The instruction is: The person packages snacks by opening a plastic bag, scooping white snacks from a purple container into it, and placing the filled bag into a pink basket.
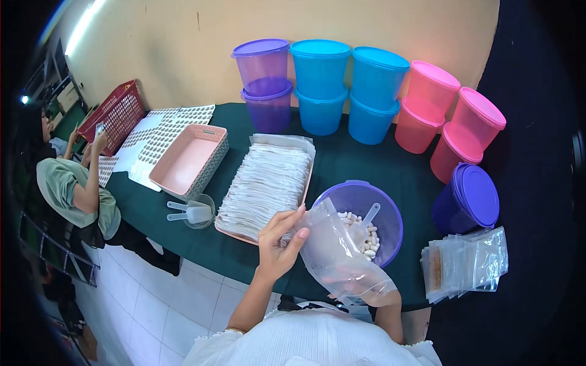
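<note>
A clear plastic pouch is stretched between my two hands, in front of a purple tub. My left hand pinches the pouch's left edge between thumb and fingers. At its lower right end is my right hand, partly seen through the plastic and closed on it; the exact finger positions are blurred. Inside the tub lie white capsule-like pieces with a translucent scoop resting on them, handle up. The pouch covers part of the tub and its contents.
Filled white packets pack a tray beside the tub. Clear pouches are stacked right, near a dark purple lidded tub. Coloured tubs line the wall. Left are a pink basket, scoops, sticker sheets and another person.
</note>
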A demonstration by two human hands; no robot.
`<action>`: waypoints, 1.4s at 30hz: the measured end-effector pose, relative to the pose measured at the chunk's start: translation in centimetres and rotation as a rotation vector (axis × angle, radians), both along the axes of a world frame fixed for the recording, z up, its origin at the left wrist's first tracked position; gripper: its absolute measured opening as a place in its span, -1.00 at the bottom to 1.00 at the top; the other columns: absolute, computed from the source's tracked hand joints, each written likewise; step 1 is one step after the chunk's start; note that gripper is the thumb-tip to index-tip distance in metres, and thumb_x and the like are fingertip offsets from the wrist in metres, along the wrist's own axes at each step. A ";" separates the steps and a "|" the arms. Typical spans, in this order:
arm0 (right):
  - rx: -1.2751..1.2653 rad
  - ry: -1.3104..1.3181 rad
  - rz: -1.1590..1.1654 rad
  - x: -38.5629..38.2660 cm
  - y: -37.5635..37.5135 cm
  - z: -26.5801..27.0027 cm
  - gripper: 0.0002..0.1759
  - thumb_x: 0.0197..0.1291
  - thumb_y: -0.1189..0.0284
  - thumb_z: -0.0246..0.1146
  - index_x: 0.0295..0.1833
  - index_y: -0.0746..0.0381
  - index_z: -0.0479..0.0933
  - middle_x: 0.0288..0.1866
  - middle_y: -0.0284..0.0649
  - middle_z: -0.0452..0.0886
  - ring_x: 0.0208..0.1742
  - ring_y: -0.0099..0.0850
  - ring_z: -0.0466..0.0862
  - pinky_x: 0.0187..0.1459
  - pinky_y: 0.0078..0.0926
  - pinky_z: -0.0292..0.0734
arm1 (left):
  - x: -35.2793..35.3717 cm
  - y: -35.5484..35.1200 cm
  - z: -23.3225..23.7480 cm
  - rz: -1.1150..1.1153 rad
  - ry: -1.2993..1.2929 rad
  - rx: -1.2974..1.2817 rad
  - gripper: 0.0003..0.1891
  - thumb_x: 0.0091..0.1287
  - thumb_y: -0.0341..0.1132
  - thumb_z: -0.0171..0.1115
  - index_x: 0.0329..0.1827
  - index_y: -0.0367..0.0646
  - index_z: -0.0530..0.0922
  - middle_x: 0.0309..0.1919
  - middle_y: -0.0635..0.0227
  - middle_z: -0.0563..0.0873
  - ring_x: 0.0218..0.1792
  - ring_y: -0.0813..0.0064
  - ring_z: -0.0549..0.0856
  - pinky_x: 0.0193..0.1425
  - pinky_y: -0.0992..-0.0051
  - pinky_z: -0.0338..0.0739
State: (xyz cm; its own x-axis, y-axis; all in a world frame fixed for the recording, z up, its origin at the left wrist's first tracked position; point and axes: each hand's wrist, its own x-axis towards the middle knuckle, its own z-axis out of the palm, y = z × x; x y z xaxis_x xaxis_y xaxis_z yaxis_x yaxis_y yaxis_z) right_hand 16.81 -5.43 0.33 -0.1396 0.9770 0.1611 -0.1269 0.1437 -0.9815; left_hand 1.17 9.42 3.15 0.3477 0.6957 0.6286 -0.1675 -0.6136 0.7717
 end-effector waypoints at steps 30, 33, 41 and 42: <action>-0.003 0.120 -0.522 1.0 0.5 -0.5 -0.67 0.12 0.62 0.08 0.04 0.33 0.45 -0.51 -0.37 0.53 -0.58 -0.73 0.44 -0.58 -0.79 0.30 | -3.1 1.0 -2.0 -0.017 -0.053 -0.285 -0.79 0.19 -0.37 0.12 -0.56 -0.28 0.41 -0.09 0.18 0.50 -0.11 0.44 0.49 -0.03 0.52 0.32; -0.062 0.155 -0.533 1.0 0.8 -0.2 -0.67 0.13 0.62 0.06 0.04 0.32 0.45 -0.51 -0.38 0.52 -0.59 -0.74 0.41 -0.57 -0.79 0.28 | -3.8 1.1 -1.8 0.086 0.200 -0.214 -0.79 0.11 -0.31 0.22 -0.41 -0.27 0.41 -0.03 0.13 0.47 -0.04 0.35 0.47 0.02 0.42 0.31; -0.206 0.060 -0.214 -1.3 1.5 1.3 -0.64 0.17 0.60 0.00 0.12 0.26 0.39 -0.60 -0.41 0.44 -0.65 -0.72 0.36 -0.60 -0.75 0.30 | -1.4 -4.2 2.5 -0.225 0.705 0.356 0.00 -0.39 -0.15 0.51 0.22 -0.19 0.20 0.06 0.17 0.39 0.10 0.19 0.37 0.26 0.18 0.10; -0.206 0.056 -0.214 -1.4 1.7 1.3 -0.64 0.17 0.60 0.00 0.12 0.26 0.39 -0.60 -0.41 0.44 -0.65 -0.72 0.36 -0.60 -0.75 0.30 | -1.4 -4.1 1.9 -0.224 0.702 0.355 0.00 -0.39 -0.15 0.51 0.22 -0.19 0.20 0.06 0.17 0.39 0.10 0.19 0.37 0.26 0.18 0.10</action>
State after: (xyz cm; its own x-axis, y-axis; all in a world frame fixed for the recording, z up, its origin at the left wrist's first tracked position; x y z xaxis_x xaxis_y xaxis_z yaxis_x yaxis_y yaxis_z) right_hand 15.36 -3.77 1.60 0.0764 0.9962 -0.0420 -0.1699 -0.0285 -0.9850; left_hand -0.19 5.31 5.08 0.8492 0.3633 0.3832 0.1347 -0.8507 0.5081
